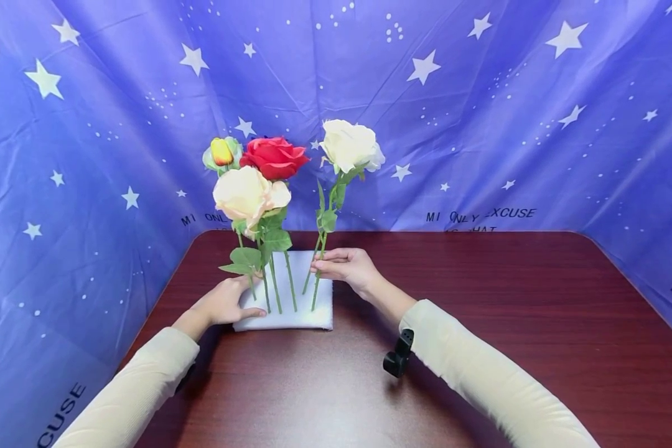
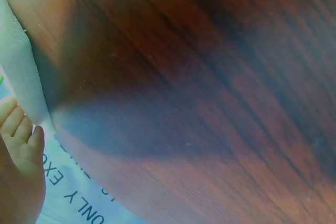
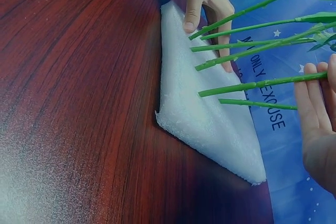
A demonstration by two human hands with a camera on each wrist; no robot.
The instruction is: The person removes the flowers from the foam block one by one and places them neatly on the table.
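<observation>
A white foam block (image 1: 323,302) lies on the table with several green flower stems upright in it. My left hand (image 1: 223,303) rests on its left part, thumb on top near the stems and fingers spread toward the back. My right hand (image 1: 350,269) pinches a green stem below the white rose (image 1: 351,147), close above the block's right side. The right wrist view shows this stem (image 3: 257,84) entering the foam, with a second one beside it. A red rose (image 1: 276,157), a pale peach rose (image 1: 245,194) and a yellow-orange tulip (image 1: 221,152) cluster on the left.
The dark red wooden table (image 1: 481,298) extends around the block. Behind and beside it hangs a blue curtain (image 1: 336,74) with white stars and lettering. A black wrist device (image 1: 397,358) sticks out from the right sleeve (image 1: 470,373).
</observation>
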